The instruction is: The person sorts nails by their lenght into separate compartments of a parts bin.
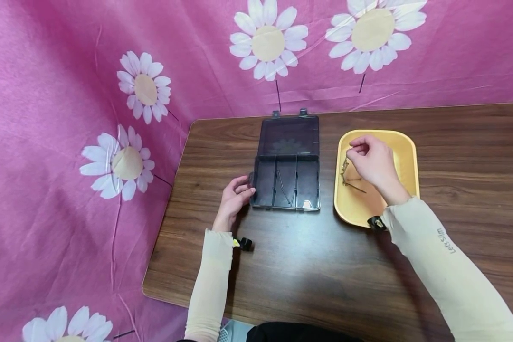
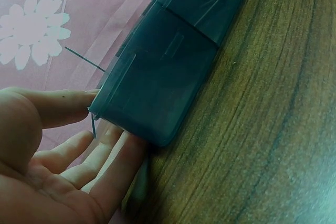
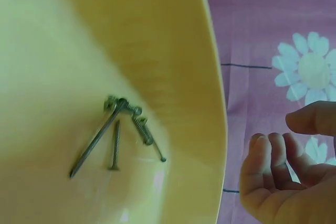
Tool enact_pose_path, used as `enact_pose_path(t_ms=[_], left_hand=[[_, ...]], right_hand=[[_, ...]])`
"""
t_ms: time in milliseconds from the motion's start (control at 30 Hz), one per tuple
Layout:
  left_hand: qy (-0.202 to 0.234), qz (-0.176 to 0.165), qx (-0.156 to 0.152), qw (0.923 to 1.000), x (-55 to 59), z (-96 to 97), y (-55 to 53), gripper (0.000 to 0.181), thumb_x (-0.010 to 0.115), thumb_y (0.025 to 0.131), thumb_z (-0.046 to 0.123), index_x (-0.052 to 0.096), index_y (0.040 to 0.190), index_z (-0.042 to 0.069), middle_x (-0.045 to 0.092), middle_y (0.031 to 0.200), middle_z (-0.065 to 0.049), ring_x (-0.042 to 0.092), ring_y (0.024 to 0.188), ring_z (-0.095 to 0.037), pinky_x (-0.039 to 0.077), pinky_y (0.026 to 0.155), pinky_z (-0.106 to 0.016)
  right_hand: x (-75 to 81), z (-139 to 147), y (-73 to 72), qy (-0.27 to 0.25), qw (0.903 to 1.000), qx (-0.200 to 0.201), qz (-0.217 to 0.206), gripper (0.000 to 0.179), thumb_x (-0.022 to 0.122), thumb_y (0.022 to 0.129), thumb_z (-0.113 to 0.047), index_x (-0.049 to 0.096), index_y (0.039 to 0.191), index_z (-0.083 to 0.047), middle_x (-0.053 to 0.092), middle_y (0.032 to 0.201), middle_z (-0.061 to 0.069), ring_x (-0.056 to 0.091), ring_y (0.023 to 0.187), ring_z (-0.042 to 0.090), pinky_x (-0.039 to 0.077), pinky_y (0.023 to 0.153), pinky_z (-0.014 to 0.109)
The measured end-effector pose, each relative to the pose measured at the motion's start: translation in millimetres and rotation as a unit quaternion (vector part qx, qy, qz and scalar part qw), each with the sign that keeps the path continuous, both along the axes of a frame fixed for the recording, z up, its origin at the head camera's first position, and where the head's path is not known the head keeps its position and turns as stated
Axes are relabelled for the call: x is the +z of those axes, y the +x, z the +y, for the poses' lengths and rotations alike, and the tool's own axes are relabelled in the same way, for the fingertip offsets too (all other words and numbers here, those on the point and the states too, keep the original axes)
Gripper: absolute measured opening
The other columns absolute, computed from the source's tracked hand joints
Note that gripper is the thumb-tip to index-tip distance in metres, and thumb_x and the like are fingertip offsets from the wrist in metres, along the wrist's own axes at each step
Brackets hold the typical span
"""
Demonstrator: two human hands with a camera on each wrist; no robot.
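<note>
A dark see-through plastic box point(image 1: 265, 183) with three compartments lies with its lid point(image 1: 289, 135) folded back. Long thin nails point(image 1: 283, 186) lie in its middle compartment. My left hand point(image 1: 235, 197) holds the box's left side, thumb at the rim and fingers low against the wall in the left wrist view. Above the yellow tray point(image 1: 403, 156) hovers my right hand point(image 1: 374, 161), fingers loosely bent with nothing visible between thumb and fingers. Several nails and screws lie in the tray, among them a long nail point(image 3: 97, 142) and a shorter screw point(image 3: 115, 148).
The box and tray stand side by side on a brown wooden table point(image 1: 299, 266). A pink flowered cloth point(image 1: 213, 61) hangs along its back and left edges. Each wrist wears a small black camera, one near the tray's front rim.
</note>
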State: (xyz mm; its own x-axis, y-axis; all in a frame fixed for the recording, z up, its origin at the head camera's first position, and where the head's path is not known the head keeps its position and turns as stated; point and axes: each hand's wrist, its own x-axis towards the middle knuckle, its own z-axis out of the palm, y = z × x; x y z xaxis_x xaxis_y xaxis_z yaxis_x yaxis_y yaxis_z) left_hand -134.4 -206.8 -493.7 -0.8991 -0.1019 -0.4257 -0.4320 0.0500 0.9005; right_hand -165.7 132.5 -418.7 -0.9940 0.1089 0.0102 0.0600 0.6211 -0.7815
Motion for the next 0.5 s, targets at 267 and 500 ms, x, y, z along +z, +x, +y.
enact_pose_path(t_ms=[267, 500], left_hand=[[0.001, 0.003, 0.002, 1.0, 1.0, 0.3, 1.0, 0.046, 0.068, 0.076, 0.006, 0.052, 0.118, 0.017, 0.062, 0.109, -0.014, 0.06, 0.079, -0.011, 0.049, 0.066, -0.026], [0.0, 0.0, 0.003, 1.0, 0.2, 0.1, 0.6, 0.046, 0.068, 0.076, 0.006, 0.053, 0.118, 0.018, 0.062, 0.109, -0.012, 0.06, 0.081, -0.011, 0.049, 0.066, -0.026]], right_hand=[[-10.9, 8.3, -11.9, 0.035, 0.9974, 0.062, -0.013, 0.028, 0.05, 0.081, -0.018, 0.057, 0.103, -0.001, 0.063, 0.094, 0.016, 0.058, 0.084, 0.026, 0.039, 0.074, 0.033], [-21.2, 17.5, -25.0, 0.061, 0.989, 0.13, -0.035, 0.033, 0.053, 0.081, -0.015, 0.054, 0.108, 0.004, 0.058, 0.104, 0.026, 0.056, 0.092, 0.038, 0.041, 0.08, 0.047]])
